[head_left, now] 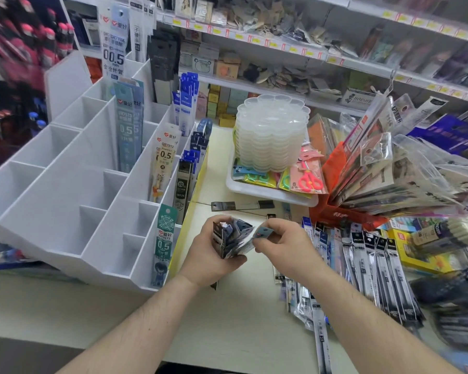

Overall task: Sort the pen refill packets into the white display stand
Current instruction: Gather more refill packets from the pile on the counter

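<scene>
My left hand (211, 255) grips a bunch of pen refill packets (231, 237) upright above the table, just right of the white display stand (65, 168). My right hand (284, 244) pinches the top of one packet (264, 233) at the bunch's right side. The stand has stepped compartments; several on its right side hold refill packets, such as a green one (164, 238) in front and blue ones (187, 103) at the back. More refill packets (368, 268) lie spread on the table to the right. One dark packet (241, 205) lies flat beyond my hands.
A white tray (268, 195) holds stacked clear plastic palettes (270, 130) and scissor packs. An orange box (343, 209) with fanned plastic-wrapped packs stands at right, a yellow box (416, 255) beside it. Shelves of stationery run along the back.
</scene>
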`<state>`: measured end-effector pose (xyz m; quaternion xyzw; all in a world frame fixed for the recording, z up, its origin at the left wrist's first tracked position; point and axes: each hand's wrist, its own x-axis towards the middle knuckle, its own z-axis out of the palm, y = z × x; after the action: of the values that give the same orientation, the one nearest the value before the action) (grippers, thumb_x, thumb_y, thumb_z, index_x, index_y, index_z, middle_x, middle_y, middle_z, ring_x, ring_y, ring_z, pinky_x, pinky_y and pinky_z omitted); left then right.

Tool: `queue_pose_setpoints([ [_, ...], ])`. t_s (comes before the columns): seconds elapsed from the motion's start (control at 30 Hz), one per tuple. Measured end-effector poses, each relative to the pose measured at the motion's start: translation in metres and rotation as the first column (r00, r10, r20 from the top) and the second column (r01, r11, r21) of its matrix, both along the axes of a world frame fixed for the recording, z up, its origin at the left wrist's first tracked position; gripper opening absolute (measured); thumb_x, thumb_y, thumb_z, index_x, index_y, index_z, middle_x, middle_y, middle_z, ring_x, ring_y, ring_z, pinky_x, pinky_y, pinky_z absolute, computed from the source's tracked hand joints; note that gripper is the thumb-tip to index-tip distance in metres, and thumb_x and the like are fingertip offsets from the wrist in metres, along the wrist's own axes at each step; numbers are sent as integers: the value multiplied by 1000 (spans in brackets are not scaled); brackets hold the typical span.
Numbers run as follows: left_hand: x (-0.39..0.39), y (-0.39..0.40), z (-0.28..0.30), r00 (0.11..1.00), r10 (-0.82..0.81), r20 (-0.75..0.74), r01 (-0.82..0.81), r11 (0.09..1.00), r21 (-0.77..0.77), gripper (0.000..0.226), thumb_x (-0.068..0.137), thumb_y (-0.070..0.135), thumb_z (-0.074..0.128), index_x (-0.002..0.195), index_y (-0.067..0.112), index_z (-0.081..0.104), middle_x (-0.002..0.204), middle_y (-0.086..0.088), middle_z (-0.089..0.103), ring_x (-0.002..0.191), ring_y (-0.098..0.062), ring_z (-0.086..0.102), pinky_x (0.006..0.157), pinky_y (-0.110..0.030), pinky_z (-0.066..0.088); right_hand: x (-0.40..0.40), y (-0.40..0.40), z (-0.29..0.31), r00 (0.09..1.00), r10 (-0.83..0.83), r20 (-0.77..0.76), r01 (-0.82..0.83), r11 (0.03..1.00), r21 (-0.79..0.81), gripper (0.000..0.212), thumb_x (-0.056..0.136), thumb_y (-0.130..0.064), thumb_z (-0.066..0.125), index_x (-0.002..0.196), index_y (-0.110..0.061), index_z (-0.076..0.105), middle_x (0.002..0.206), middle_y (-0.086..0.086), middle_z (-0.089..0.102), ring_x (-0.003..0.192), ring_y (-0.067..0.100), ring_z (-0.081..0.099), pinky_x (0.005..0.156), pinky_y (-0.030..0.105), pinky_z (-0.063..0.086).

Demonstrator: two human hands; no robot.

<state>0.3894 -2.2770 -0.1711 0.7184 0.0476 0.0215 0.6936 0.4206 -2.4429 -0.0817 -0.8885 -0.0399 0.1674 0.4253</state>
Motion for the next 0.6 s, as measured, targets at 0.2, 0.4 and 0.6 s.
queue_pose_setpoints([
  [0.2, -2, -2, -3, 998, 11, -67, 1, 984, 179, 54, 67, 9, 82, 106, 38, 58, 95, 18, 73, 93, -1, 69, 81, -23, 53, -5, 12, -1, 999, 5, -44, 0, 995, 99, 8, 79, -23, 69, 73, -20, 72, 68, 1, 71, 71, 30, 65, 70, 43, 54],
  [0.4, 4, -3, 15, 971, 183, -152, -145, 962, 232, 31, 76, 8, 71, 82, 34, 54, 74, 7, 66, 70, -15, 62, 61, -20, 49, 16, 5, -6, 986, -147, -77, 160, 964, 212, 20, 84, -2, 66, 81, -21, 73, 83, 1, 76, 83, 18, 71, 73, 28, 53],
  [0.6, 15, 3, 41, 940, 271, -210, -244, 959, 145, 19, 77, 7, 63, 88, 20, 56, 72, 4, 63, 62, -9, 59, 58, -21, 46, 57, 13, -64, 969, 217, -119, -246, 890, -384, 64, 90, -12, 56, 151, -16, 38, 156, 3, 37, 140, 24, 40, 111, 34, 35],
])
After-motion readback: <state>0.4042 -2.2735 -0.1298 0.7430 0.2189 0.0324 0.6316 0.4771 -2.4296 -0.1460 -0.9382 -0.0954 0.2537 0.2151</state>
